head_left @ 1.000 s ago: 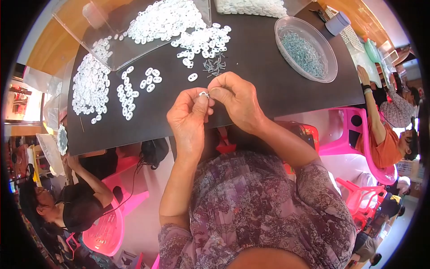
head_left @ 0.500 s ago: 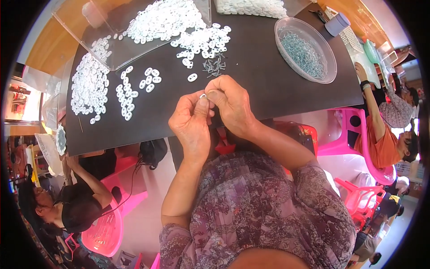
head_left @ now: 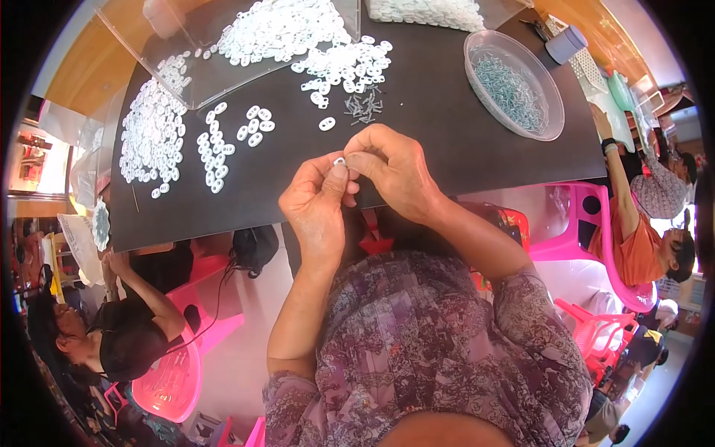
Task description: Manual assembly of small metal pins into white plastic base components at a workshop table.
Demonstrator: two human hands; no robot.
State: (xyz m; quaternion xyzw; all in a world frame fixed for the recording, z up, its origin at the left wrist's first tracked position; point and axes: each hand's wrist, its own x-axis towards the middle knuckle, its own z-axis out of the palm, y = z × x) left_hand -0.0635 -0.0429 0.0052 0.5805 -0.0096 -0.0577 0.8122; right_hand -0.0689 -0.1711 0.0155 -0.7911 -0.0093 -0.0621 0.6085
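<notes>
With my left hand [head_left: 314, 200] I am pinching a small white piece [head_left: 339, 161] between thumb and fingers, above the near edge of the table [head_left: 447, 141]. My right hand [head_left: 395, 175] is meeting it from the right, thumb and forefinger closed on its edge; my fingers are hiding most of the piece, so I cannot tell whether they are also gripping a pin. Going by its looks, I am judging it light, stiff plastic, smooth enough to be slipping or twisting if pinched carelessly, and hardly fragile. Its rim is probably offering the best hold, leaving the holes free, like those showing in the loose link [head_left: 327, 124] lying just beyond my hands. Slim pins [head_left: 363, 106] are lying beyond too, slightly right, likely stiff and best taken by the shaft; more are filling the dish [head_left: 554, 112] at far right.
</notes>
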